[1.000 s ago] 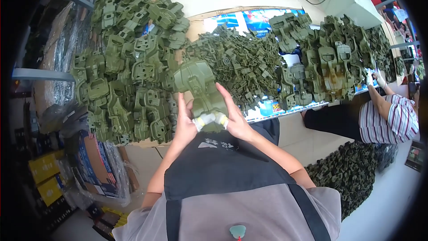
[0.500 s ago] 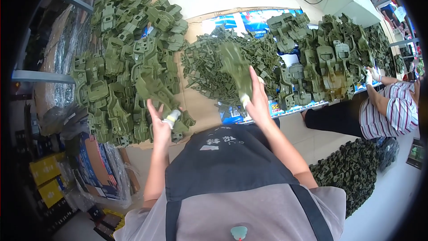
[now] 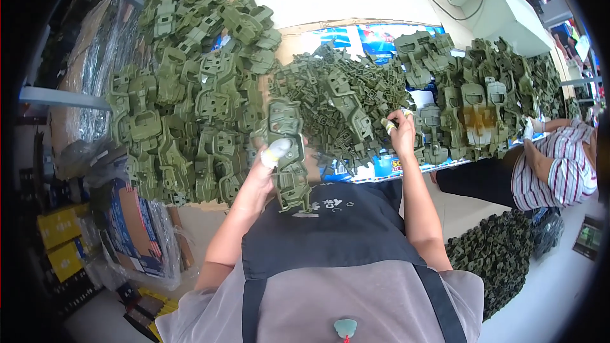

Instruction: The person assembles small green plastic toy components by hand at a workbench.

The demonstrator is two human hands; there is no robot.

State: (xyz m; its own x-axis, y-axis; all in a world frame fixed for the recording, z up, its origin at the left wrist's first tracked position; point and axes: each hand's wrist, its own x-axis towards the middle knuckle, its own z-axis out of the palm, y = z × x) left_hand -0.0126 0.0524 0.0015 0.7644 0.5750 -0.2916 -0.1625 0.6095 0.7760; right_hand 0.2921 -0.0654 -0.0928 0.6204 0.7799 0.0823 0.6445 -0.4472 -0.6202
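My left hand (image 3: 270, 159), with a white-wrapped thumb, is closed on a green plastic toy vehicle body (image 3: 292, 181) held at the table's front edge, before my apron. Farther right, my right hand (image 3: 403, 136) has its taped fingers bent together at the right edge of a heap of small green parts (image 3: 318, 89); whatever is between them is too small to make out. Another green vehicle body (image 3: 349, 105) lies slantwise on that heap, between my hands. To the left, many more vehicle bodies (image 3: 175, 146) lie in overlapping rows.
More green bodies (image 3: 470, 105) are stacked on the right, beyond my right hand. A white box-shaped housing (image 3: 495, 3) with a cable stands at the back right. A co-worker in a striped shirt (image 3: 559, 168) is at the right. A dark green pile (image 3: 492, 257) lies on the floor.
My right hand has let go of a vehicle body, now on the small parts, and moved right. My left hand has brought another body from the left rows to the front middle.
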